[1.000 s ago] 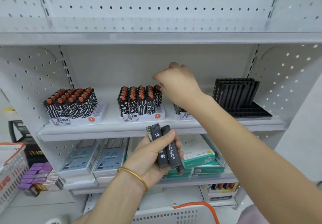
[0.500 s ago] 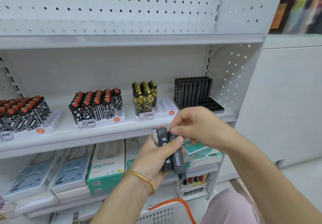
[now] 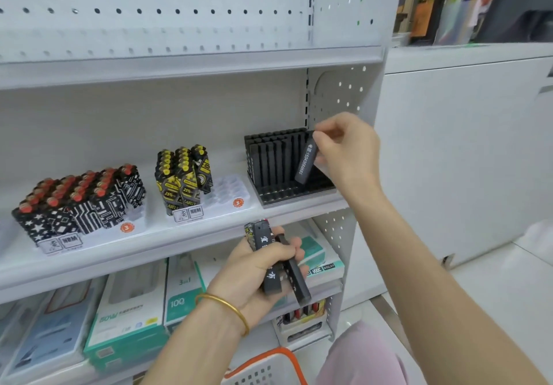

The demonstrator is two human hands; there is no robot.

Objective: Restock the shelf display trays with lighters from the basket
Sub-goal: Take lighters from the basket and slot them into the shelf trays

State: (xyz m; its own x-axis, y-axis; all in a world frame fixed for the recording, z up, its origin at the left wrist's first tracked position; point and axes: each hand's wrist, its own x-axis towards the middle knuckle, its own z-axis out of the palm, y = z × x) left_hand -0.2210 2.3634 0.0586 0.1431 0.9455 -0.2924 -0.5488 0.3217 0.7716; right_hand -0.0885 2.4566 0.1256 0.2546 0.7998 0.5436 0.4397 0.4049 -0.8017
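Nearest, the white basket (image 3: 263,369) with its orange rim sits at the bottom edge. Above it the left hand (image 3: 254,268), its grip clamped on a bunch of dark lighters (image 3: 278,265), perhaps three. Farther in, the right hand (image 3: 347,154) pinches one black lighter (image 3: 305,161), tilted, its lower end at the black tray (image 3: 299,193) on the shelf (image 3: 179,244), beside standing black lighters.

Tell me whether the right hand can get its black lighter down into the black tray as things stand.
Probably yes. The right hand holds the black lighter tilted just over the black tray, beside the filled rows; nothing blocks the slots in front.
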